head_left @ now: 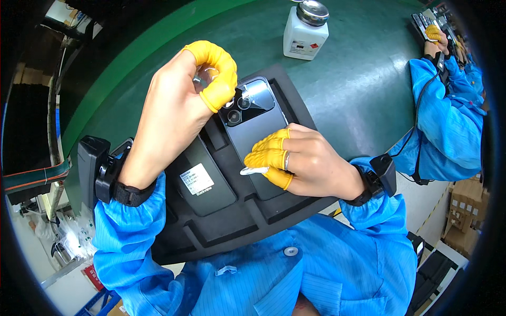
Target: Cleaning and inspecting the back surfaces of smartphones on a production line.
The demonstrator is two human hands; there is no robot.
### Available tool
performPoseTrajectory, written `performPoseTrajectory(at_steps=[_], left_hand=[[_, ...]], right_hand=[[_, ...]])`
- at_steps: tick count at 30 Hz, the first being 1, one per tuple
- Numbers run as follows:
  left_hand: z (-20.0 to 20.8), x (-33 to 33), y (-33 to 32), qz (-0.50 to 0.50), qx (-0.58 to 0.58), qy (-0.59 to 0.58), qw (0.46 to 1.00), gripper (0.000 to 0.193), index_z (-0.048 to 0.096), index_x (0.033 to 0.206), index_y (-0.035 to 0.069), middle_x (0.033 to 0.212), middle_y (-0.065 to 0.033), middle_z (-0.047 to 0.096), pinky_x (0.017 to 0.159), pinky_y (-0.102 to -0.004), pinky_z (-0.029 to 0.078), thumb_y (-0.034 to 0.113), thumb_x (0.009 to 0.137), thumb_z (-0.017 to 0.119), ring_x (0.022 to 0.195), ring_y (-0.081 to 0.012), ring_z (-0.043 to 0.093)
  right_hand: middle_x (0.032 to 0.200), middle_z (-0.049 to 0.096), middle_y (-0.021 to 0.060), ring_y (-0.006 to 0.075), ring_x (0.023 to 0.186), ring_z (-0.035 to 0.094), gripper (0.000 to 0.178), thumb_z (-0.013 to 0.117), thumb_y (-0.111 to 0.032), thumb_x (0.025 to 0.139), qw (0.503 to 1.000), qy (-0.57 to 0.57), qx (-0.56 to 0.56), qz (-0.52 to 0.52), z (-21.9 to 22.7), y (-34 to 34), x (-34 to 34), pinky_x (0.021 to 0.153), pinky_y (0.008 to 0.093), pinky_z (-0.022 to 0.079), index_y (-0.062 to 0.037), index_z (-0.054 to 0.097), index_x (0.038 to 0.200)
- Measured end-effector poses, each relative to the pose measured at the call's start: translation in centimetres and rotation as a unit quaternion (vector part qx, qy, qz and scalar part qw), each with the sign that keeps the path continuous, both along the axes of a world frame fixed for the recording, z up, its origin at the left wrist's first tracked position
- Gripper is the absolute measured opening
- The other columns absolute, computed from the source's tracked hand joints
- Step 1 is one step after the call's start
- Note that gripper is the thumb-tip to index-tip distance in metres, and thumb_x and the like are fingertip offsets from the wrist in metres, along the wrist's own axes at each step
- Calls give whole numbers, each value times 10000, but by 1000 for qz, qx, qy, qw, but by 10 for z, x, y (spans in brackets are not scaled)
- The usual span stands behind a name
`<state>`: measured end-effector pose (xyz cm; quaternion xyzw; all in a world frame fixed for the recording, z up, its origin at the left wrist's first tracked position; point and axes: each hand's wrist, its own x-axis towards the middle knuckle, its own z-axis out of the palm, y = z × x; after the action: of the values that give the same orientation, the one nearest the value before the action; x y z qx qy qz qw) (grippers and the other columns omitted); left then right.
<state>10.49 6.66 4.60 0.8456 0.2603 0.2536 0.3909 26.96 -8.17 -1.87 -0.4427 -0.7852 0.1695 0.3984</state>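
A dark grey-blue phone (256, 134) lies back up in a black foam tray (221, 230), its camera panel toward the far end. My left hand (184, 92), with yellow finger cots on thumb and forefinger, is closed in a pinch at the left edge of that panel. Something glassy shows inside the finger loop; what the fingertips hold is too small to name. Over the lower half of the phone, my right hand (295, 160) grips a small white wipe (254, 171) in yellow-cotted fingers. A second dark phone (213, 190) with a white label lies in the neighbouring slot, partly under my left wrist.
A white square bottle (305, 34) with a metal cap stands beyond the tray on the green table (363, 68). At the right, another person's blue sleeve (429, 121) and gloved hand are at work. Cardboard boxes (466, 208) are stacked at far right.
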Motion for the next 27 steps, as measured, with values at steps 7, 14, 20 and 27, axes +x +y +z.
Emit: performPoseTrajectory(at_steps=[7,14,20,27], left_hand=[[-1,-1,12,22,-52,-35,998,226,590,1045,-2,872,-39,602,626,-227,464,181,924,640,690,-96,566],[2,1,12,37,-80,-53,995,256,586,1090,-12,886,-64,637,637,-233,482,184,931,628,698,-110,600],[2,4,11,31,-84,-85,992,261,585,1107,-16,904,-69,645,643,-237,492,177,935,622,706,-110,605],[6,12,12,24,-80,-119,989,255,597,1116,-7,909,-75,644,646,-252,496,188,952,598,708,-132,609]], right_hand=[[906,677,115,252,833,649,229,701,-63,709,1000,-7,-2,7,2,1,0,767,344,493,-3,685,930],[893,671,124,261,832,648,201,708,-60,701,1000,-12,-10,13,2,1,0,768,346,498,6,677,889],[878,667,126,262,831,648,184,708,-58,695,1000,-11,-14,8,3,1,-1,761,346,500,10,673,862],[858,666,120,255,808,647,172,706,-53,694,1000,-8,-3,0,1,1,1,753,344,499,10,671,851]])
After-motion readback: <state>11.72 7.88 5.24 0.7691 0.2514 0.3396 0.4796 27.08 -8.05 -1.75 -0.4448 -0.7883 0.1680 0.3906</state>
